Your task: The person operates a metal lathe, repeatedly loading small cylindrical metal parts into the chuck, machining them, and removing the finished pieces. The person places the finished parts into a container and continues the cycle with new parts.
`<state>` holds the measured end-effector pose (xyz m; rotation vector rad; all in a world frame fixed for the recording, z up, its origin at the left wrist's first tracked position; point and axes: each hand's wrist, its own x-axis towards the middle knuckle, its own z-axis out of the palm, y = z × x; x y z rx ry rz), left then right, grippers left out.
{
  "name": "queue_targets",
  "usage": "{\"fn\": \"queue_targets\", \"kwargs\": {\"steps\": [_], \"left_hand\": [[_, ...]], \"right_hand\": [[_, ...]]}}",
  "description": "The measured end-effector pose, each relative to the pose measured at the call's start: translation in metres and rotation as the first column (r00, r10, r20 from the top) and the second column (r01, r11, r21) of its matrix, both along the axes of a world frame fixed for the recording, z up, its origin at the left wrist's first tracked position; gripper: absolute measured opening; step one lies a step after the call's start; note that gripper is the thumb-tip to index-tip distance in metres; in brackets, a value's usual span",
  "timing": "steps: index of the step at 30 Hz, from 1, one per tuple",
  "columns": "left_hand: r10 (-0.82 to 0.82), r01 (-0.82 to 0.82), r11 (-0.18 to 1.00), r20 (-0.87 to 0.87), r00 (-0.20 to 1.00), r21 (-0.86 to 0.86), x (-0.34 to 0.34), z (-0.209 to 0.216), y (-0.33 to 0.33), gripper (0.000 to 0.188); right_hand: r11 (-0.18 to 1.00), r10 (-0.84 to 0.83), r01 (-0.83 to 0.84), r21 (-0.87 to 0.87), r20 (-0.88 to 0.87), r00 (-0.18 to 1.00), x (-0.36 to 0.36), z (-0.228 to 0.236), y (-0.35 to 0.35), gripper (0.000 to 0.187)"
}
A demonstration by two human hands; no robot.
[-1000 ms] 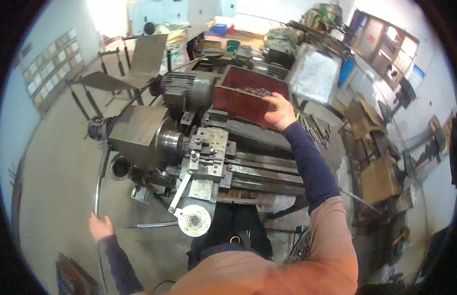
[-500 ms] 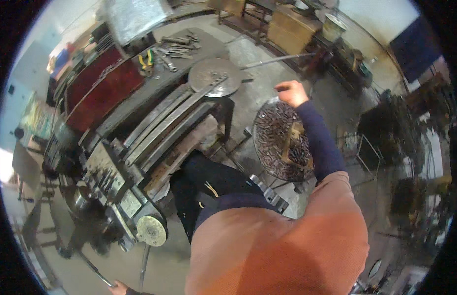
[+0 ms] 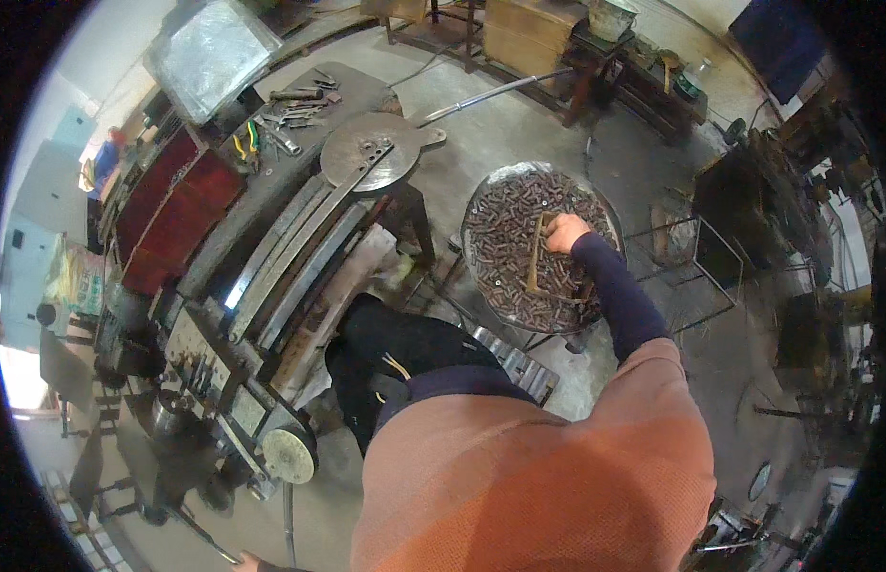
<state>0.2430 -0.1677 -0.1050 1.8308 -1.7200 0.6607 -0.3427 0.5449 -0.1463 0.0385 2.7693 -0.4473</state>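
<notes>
Pale grey floor (image 3: pixel 481 145) spreads through a cluttered workshop, bent at its edges by the fisheye view. At the far left stands a pale blue cabinet (image 3: pixel 40 253); next comes a dark red open-topped box (image 3: pixel 197 227) behind the grey metal lathe rails (image 3: pixel 295 255). Low down, the person's left hand (image 3: pixel 244 563) meets the end of a slim metal rod (image 3: pixel 206 537), but the frame edge cuts it off, so its grip cannot be told. Just right of it is a round, pale handwheel (image 3: pixel 289 456). Farther up, pliers with yellow and green handles (image 3: pixel 247 141) and loose metal hand tools (image 3: pixel 295 116) lie on a dark worktop (image 3: pixel 365 93), near a round, flat steel disc (image 3: pixel 352 157). Right of the person's black trousers (image 3: pixel 424 338), a round metal tray (image 3: pixel 509 172) holds a heap of small brown metal pieces (image 3: pixel 505 238), with a tan, straight-edged frame (image 3: pixel 535 267) set among them. Over that heap, the right hand (image 3: pixel 563 233) is narrow, fingers bent downward at the frame's upper end; whether they pinch anything cannot be told. Farthest right stands a thin, dark wire stand (image 3: pixel 717 250).
</notes>
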Motion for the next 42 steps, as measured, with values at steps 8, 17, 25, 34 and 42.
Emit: {"fn": "queue_targets", "kwargs": {"steps": [8, 17, 25, 34, 42], "left_hand": [[-0.014, 0.019, 0.992, -0.04, 0.999, 0.122, 0.006, 0.005, 0.004, 0.038], [-0.045, 0.071, 0.963, -0.103, 0.994, 0.26, -0.007, 0.015, 0.007, 0.048], [-0.626, 0.581, 0.769, 0.132, 0.769, 0.266, -0.024, 0.092, 0.055, 0.044], [-0.734, 0.982, -0.162, -0.677, -0.058, 0.091, -0.296, 0.161, 0.19, 0.024], [-0.494, 0.933, -0.359, -0.842, -0.218, -0.031, -0.332, 0.135, 0.227, 0.02]], "right_hand": [[0.977, 0.069, -0.078, 0.201, 0.052, 0.996, 0.001, -0.002, -0.021, 0.037], [0.973, 0.084, -0.074, 0.218, -0.036, 0.996, 0.003, -0.021, -0.011, 0.041], [0.926, 0.175, -0.335, -0.173, -0.59, 0.788, 0.031, 0.068, -0.043, 0.038], [-0.06, 0.466, -0.743, -0.667, -0.677, 0.57, 0.077, 0.138, -0.272, 0.05], [-0.307, 0.591, -0.712, -0.632, -0.713, 0.378, 0.102, 0.158, -0.34, 0.062]]}}
